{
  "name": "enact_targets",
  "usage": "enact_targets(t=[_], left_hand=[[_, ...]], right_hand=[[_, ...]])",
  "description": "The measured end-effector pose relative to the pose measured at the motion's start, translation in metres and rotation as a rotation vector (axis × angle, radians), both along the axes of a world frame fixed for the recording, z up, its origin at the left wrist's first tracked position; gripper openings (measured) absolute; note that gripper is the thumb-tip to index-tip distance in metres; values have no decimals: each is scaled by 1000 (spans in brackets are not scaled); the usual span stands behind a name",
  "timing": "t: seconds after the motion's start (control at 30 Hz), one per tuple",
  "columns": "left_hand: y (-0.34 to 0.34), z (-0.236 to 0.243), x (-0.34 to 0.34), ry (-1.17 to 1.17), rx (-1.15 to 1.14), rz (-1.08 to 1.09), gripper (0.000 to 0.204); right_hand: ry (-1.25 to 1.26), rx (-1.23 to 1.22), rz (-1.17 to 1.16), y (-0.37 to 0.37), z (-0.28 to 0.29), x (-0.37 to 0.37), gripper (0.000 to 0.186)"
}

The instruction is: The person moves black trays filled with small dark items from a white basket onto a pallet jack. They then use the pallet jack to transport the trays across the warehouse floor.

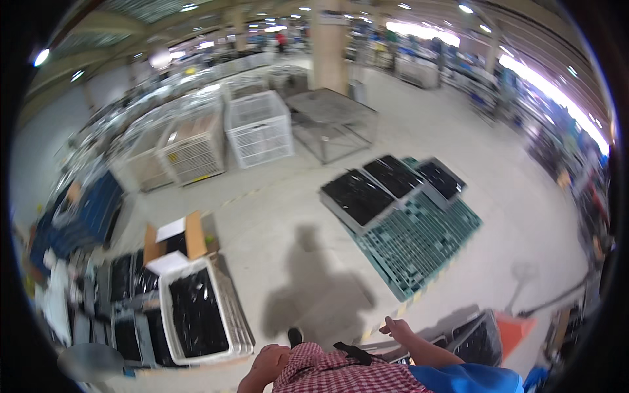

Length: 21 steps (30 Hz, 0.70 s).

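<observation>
My left hand (270,361) hangs low beside the red-and-white checked apron (327,367), its back toward me. Its fingers are blurred and mostly hidden, so whether it grips anything does not show. Held out to the right of the apron, my right hand (397,329) has its fingers loosely apart and nothing visible in it. Left of my left hand stands a white plastic crate (242,327) lined with glossy black bagged material (196,314). Nearest my right hand are a dark bin (473,340) and an orange piece (514,334) on the floor.
Ahead to the right, a green pallet (422,242) carries grey crates of black bags (357,196). An open cardboard box (195,234) sits behind the white crate. Farther off stand a white mesh container (260,131), a metal table (327,108) and a pillar (329,52).
</observation>
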State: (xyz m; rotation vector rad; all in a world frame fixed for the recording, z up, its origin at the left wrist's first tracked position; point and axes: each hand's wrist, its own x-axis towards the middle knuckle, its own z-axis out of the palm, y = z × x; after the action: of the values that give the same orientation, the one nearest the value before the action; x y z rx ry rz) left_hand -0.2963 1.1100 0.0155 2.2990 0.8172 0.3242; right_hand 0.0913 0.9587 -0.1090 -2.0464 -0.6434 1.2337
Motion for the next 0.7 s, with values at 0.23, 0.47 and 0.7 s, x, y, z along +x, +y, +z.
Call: enact_targets(t=[0.23, 0.47, 0.7], left_hand=[[205, 5, 104, 12, 160, -306, 22], [335, -14, 275, 63, 242, -832, 36], [216, 32, 511, -156, 260, -1184, 40]], right_hand=[[-248, -310, -376, -58, -94, 3, 67], [21, -537, -715, -60, -111, -87, 55], [298, -391, -1265, -84, -55, -113, 62]])
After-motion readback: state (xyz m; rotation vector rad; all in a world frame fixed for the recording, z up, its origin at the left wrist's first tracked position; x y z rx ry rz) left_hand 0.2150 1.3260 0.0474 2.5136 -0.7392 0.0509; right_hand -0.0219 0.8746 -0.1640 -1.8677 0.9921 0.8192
